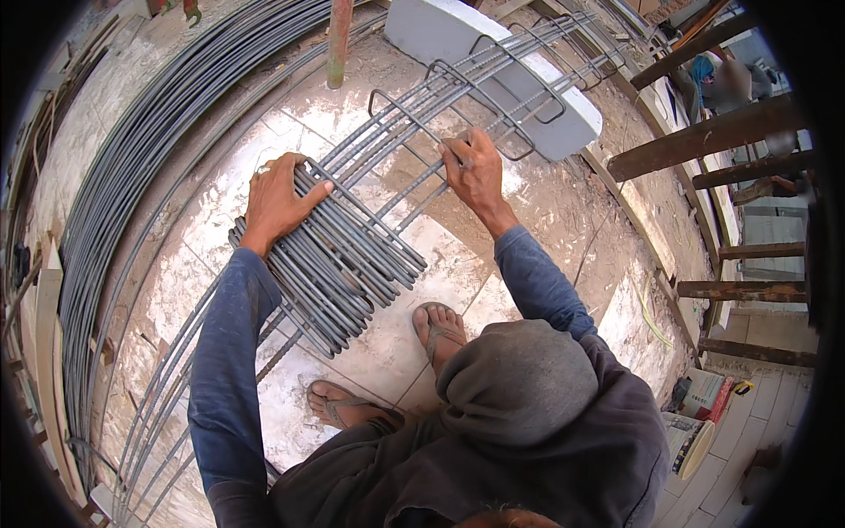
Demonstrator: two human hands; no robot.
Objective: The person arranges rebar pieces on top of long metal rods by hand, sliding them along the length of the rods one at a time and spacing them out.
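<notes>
A thick stack of grey steel stirrups hangs around long ribbed reinforcing bars that run from lower left to upper right. My left hand grips the far end of the stack, thumb on top and fingers curled over its edge. To its right, my right hand is closed on the corner of a single rectangular stirrup around the bars. Its fingertips are partly hidden. Further along, several spaced stirrups stand around the same bars.
A pale grey block lies under the bars' far part. Coiled steel rods curve along the left. A rusty post stands at the back. Timber props line the right, where another person is. Buckets stand lower right.
</notes>
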